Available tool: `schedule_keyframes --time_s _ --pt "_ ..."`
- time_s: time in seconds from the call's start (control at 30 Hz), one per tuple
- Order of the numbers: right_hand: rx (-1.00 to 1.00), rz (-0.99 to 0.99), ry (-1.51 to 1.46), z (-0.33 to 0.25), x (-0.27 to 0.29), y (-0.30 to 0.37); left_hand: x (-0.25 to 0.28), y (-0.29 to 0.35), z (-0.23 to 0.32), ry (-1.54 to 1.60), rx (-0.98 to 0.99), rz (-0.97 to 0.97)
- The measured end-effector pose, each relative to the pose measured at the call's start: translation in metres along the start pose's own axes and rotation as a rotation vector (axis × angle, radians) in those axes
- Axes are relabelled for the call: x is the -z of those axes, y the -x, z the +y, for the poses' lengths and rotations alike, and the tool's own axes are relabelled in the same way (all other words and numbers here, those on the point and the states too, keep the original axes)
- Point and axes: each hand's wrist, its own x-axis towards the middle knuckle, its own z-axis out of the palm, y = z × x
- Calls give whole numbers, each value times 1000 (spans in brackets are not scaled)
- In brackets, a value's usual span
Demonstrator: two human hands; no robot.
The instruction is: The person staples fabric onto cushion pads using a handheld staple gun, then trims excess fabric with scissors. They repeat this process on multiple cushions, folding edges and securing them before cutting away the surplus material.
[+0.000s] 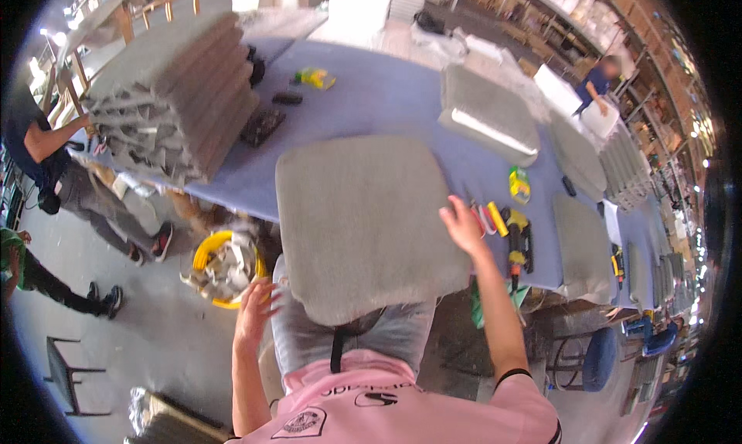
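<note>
1. The left hand is raised at the left of the body; its fingers are parted, loosely curved and directed upward.
2. The left forearm is bared and extended almost vertically from the lower edge.
3. The right hand is carried farther forward, well apart from the left; its fingers are spread and directed forward and inward.
4. The right forearm is bared and slanted inward toward the wrist.
5. The torso is seen between the 2 arms.
</note>
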Motion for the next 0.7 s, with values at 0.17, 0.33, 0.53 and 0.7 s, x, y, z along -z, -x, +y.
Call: schedule_keyframes --time_s 0.17,0.33,0.53,0.7 --pt "-489 38 -229 31 2 -68 -130 -128 12 55 133 -254" --pt "-430 284 -549 -90 0 -102 -108 -39 31 -32 -303 84" --pt "-268 204 -1287 -148 39 -172 -113 -11 -2 -465 -750 -52" --pt "-335 235 -1373 -115 -20 -172 -160 -6 -4 -716 -944 -255"
